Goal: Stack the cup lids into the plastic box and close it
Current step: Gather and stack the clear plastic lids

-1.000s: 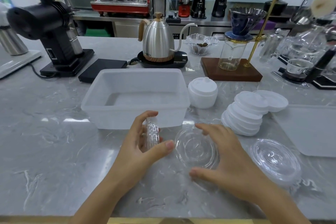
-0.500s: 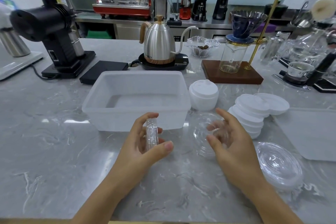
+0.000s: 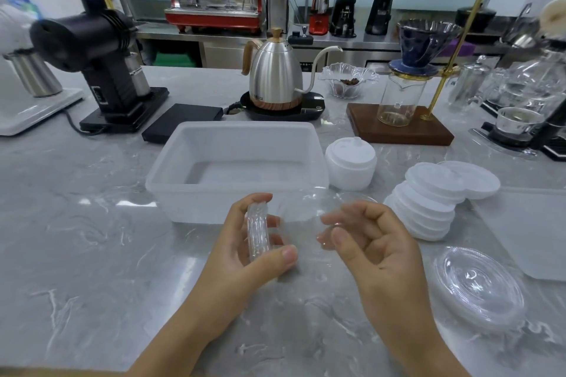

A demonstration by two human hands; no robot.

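The translucent plastic box [image 3: 171, 180] stands open in front of me, nothing in it. My left hand [image 3: 245, 257] holds a small stack of clear lids [image 3: 258, 232] on edge, just before the box's front wall. My right hand [image 3: 373, 254] pinches one clear lid [image 3: 309, 208], lifted and blurred, between the two hands. More clear lids [image 3: 479, 288] lie stacked at the right. White flat lids [image 3: 428, 199] lean in a slanted pile beside them. White domed lids [image 3: 350, 162] stand right of the box. The box's lid [image 3: 526, 229] lies flat at the far right.
Behind the box are a black scale [image 3: 183, 122], a steel kettle [image 3: 275, 73] on its base, a glass dish of beans [image 3: 347, 79] and a pour-over stand on a wooden board [image 3: 401, 128]. A black grinder [image 3: 92, 49] stands back left. Glassware crowds the right edge.
My right hand picked the single clear lid up off the counter and carried it left toward the stack in my left hand. The left hand stayed nearly still.
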